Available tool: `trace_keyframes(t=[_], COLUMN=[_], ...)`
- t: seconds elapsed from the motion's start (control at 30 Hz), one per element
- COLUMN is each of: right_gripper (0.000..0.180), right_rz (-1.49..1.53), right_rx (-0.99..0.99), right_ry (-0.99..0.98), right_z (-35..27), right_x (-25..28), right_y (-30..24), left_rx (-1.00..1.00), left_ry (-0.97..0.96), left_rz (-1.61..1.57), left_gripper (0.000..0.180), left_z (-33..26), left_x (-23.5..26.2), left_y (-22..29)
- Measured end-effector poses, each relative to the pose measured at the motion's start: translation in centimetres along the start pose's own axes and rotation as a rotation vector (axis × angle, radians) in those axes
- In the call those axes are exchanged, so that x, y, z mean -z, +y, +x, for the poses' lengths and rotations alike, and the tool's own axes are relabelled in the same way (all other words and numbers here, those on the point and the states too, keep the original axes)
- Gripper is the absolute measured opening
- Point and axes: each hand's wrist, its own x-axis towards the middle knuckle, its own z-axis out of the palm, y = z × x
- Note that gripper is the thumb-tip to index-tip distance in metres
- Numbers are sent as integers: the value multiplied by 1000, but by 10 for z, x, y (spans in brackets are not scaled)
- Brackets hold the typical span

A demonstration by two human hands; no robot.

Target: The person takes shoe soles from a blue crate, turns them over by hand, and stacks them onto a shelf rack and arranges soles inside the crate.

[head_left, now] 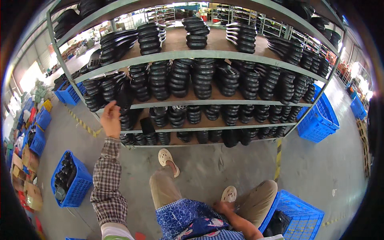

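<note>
Left hand raised at the rack's left end, right hand low by the knee

Left hand (111, 120), one: you are holding it up in front of the rack (208, 55), the arm stretching out in a checked sleeve (110, 180). Its fingers are bending and staying narrow; whether they are gripping anything, you are not showing clearly enough to tell.

Black soles (109, 90), nearest stack: sitting on the third shelf down, at its left end, just beyond and above your fingertips. Contact is not showing clearly. More soles are standing in stacks to the right along that shelf, and others are filling the shelves above and below.

Right hand (225, 207), one: you are keeping it low, near your right knee and well apart from the stacks. Its fingers are partly hiding, so its grip cannot be told.

Blue baskets, three near you: one (82, 188) is standing left of your arm, holding dark pieces; one (308, 218) is standing beside your right leg, with black things inside; one (316, 130) is standing at the rack's right end.

Clogs (164, 157), cream, a pair: you are wearing them on the grey floor (204, 168).
</note>
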Motion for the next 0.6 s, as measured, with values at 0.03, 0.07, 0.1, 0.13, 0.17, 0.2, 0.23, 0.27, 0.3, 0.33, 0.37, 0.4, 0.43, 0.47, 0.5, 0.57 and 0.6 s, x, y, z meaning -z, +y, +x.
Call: trace_keyframes(t=[0.03, 0.07, 0.1, 0.13, 0.17, 0.2, 0.23, 0.27, 0.3, 0.33, 0.37, 0.4, 0.43, 0.47, 0.5, 0.57, 0.6], right_gripper=[43, 42, 42, 42, 43, 43, 43, 44, 45, 45, 46, 48, 48, 49, 50, 46, 41], right_rz=[-2, -214, -430, -430, -196, 33, 25, 36, 43, 28, 2, -25, -40, -27, -16, -22, -10], right_rx=[-9, 136, 295, 331, 204, 62, 55, 6, -40, -39, -73, -107, -108, -61, -6, 12, 17], right_ry=[9, 145, 271, 264, 154, 42, 43, 48, 52, 56, 29, 2, 7, 18, 21, 51, 90], right_z=[16, 30, 38, 35, 22, 1, -15, -25, -31, -34, -35, -36, -35, -27, -20, -24, -26], right_x=[-22, -45, -57, -48, -29, -5, 11, 23, 31, 36, 36, 37, 34, 22, 17, 20, 23], right_y=[18, 41, 52, 34, 13, -6, -13, -17, -20, -22, -22, -20, -15, -3, 3, -9, -15], left_rx=[-76, -69, -131, -203, -203, -189, -171, -154, -189, -228, -290, -351, -264, -259, -303, -337, -290], left_ry=[-58, -60, -81, -95, -88, -119, -149, -173, -200, -222, -230, -237, -296, -284, -270, -249, -232], left_rz=[29, 7, 39, 112, 141, 160, 157, 153, 186, 220, 275, 332, 311, 302, 352, 422, 438], left_gripper=[24, 24, 21, 18, 18, 17, 16, 19, 21, 24, 26, 29, 35, 35, 41, 47, 55], left_z=[-4, -9, -15, -19, -23, -27, -30, -33, -35, -35, -37, -38, -39, -39, -39, -38, -38], left_x=[-14, -33, -45, -40, -38, -40, -50, -60, -68, -74, -82, -88, -99, -112, -120, -121, -122], left_y=[3, 8, 14, 21, 24, 27, 31, 34, 29, 26, 23, 20, 15, 13, 9, -4, -10])
